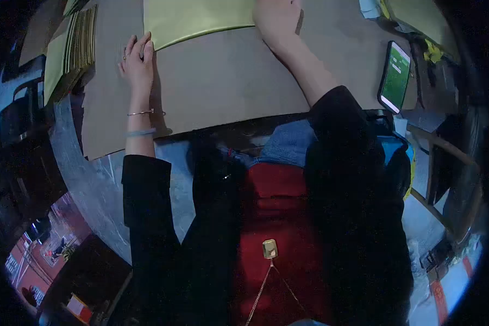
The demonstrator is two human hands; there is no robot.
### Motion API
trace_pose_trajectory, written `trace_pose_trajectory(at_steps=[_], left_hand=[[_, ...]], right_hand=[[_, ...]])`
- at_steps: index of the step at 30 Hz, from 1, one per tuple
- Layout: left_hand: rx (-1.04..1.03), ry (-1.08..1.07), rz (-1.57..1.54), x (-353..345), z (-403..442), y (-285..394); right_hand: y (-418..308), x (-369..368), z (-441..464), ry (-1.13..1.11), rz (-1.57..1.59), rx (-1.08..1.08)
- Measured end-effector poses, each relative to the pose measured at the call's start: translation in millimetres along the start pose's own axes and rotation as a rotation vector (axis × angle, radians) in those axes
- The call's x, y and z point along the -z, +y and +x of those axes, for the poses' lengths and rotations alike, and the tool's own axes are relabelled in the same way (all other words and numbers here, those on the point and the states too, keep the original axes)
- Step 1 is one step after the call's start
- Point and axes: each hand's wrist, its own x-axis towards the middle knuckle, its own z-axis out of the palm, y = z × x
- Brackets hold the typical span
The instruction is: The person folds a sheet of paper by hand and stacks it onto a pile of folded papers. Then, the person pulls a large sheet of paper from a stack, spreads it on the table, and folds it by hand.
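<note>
A yellow sheet [201, 19] with a smooth, slightly shiny surface lies on brown cardboard [223, 81]; its far part is cut off by the top of the view. My left hand [138, 64] rests at the sheet's lower left corner, fingers stretched out and slightly apart, with the fingertips at its edge. At the sheet's right edge, my right hand [277, 20] is closed with its fingers curled. Its fingertips are hidden, so I cannot make out what, if anything, they hold.
Several yellow folded pieces [80, 41] stand stacked at the left. On the right lies a phone [395, 77] with a green screen. Behind it are another yellow item [421, 19] and a crumpled yellow scrap [433, 52]. A chair frame [445, 146] stands at the right.
</note>
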Motion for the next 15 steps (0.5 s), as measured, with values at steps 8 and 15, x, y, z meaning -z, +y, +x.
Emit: trace_pose_trajectory(at_steps=[8,15], left_hand=[[-0.002,0.037,0.031,1,-5,9],[-0.009,0.134,0.047,-4,-8,18]], right_hand=[[2,-1,-1,0.002,-0.018,0.006],[9,-9,1,0.011,-0.084,-0.001]])
